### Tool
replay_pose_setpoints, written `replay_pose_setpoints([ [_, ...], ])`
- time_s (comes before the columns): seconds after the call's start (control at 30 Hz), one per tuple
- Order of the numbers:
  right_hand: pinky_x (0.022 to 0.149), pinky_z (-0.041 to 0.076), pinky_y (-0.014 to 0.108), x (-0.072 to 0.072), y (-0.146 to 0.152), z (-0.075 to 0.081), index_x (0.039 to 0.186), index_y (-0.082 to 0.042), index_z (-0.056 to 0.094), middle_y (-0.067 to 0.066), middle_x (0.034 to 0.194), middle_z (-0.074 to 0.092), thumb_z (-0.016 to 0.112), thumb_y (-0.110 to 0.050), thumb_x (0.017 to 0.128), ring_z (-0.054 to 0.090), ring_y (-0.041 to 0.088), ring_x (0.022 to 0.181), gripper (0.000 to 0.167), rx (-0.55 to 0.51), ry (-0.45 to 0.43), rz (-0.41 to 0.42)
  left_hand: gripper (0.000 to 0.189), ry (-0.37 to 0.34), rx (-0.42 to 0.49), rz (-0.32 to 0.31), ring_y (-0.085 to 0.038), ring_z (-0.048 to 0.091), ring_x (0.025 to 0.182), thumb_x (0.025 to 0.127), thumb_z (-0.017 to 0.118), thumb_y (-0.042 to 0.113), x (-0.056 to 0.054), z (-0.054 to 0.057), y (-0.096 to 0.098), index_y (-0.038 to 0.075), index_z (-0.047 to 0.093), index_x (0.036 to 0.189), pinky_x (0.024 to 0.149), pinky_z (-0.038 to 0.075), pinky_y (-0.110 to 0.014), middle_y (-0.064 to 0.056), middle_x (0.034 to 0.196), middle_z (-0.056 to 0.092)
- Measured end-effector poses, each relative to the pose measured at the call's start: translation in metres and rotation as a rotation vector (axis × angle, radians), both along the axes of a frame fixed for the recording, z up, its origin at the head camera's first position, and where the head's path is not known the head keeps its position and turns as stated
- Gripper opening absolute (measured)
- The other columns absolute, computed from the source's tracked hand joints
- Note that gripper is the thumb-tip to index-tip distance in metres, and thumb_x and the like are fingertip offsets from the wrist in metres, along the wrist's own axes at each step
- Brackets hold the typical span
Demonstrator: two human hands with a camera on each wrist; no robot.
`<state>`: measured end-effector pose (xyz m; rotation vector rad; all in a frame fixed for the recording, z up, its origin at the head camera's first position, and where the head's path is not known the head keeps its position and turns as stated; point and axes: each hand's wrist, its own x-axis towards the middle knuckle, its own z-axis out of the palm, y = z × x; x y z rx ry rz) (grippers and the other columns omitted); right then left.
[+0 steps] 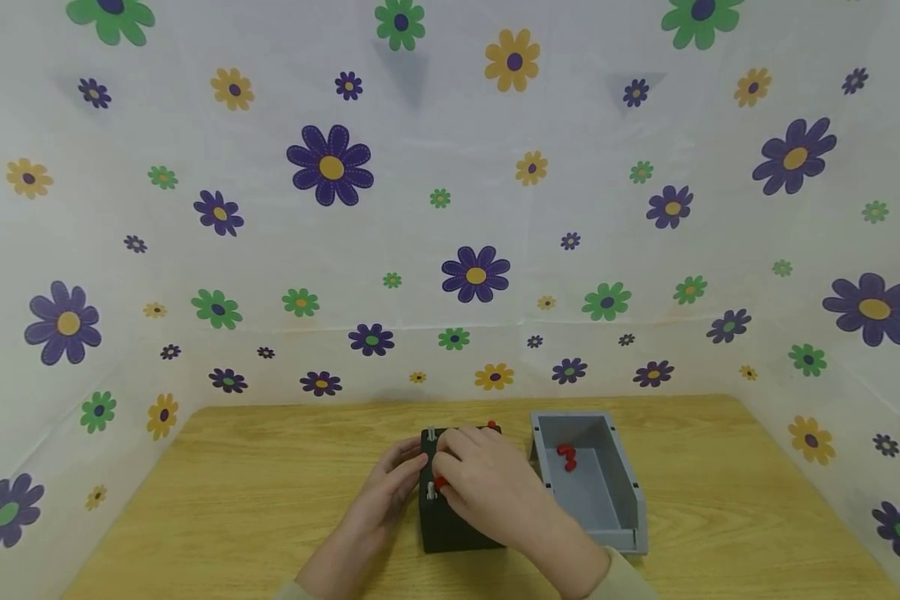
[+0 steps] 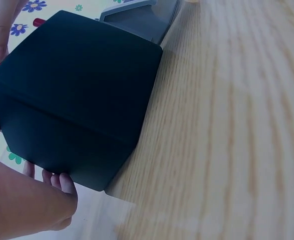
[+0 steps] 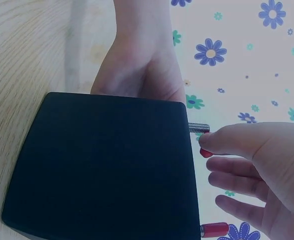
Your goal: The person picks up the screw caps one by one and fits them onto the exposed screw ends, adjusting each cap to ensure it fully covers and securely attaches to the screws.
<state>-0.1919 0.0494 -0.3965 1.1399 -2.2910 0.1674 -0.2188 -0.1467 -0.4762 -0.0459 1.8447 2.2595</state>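
Observation:
A black box (image 1: 453,529) stands on the table, with metal threaded studs (image 1: 431,492) rising from its top. My left hand (image 1: 384,493) rests along the box's left side, thumb near the top edge and fingertips against the side. Over the box top, my right hand (image 1: 487,477) pinches a small red cap (image 3: 206,150) between thumb and forefinger, right beside the bare tip of the near-left stud (image 3: 199,128). Its other fingers are loosely bent. Another red cap (image 3: 215,230) sits on a stud on the right side. My right hand hides part of the box top in the head view.
To the right of the box lies a grey open bin (image 1: 630,500) holding several red caps (image 1: 567,457). The wooden table (image 1: 255,500) extends to both sides. Flower-printed white sheeting (image 1: 412,250) encloses the back and sides.

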Motion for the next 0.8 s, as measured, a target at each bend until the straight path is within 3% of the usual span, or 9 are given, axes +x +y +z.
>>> replay_pose_setpoints([
  [0.47, 0.091, 0.059, 0.025, -0.0024, -0.0032, 0.002, 0.098, -0.018, 0.077, -0.004, 0.105, 0.07, 0.087, -0.02, 0.088, 0.066, 0.013, 0.1, 0.014, -0.018, 0.038, 0.045, 0.058, 0.019, -0.007, -0.006, -0.032, 0.047, 0.145, 0.107, 0.058, 0.023, 0.0011, 0.0015, -0.0008, 0.002, 0.037, 0.157, 0.13, 0.028, -0.054, -0.019, 0.158, 0.038],
  [0.8, 0.093, 0.059, 0.024, -0.0046, -0.0055, 0.0007, 0.099, -0.018, 0.079, -0.004, 0.107, 0.07, 0.087, -0.016, 0.088, 0.067, 0.013, 0.101, 0.014, -0.036, 0.025, 0.099, 0.054, 0.004, 0.005, 0.001, -0.018, 0.057, 0.132, 0.107, 0.059, 0.023, 0.0036, 0.0032, -0.0006, 0.005, 0.04, 0.155, 0.122, 0.036, -0.046, -0.015, 0.156, 0.043],
])
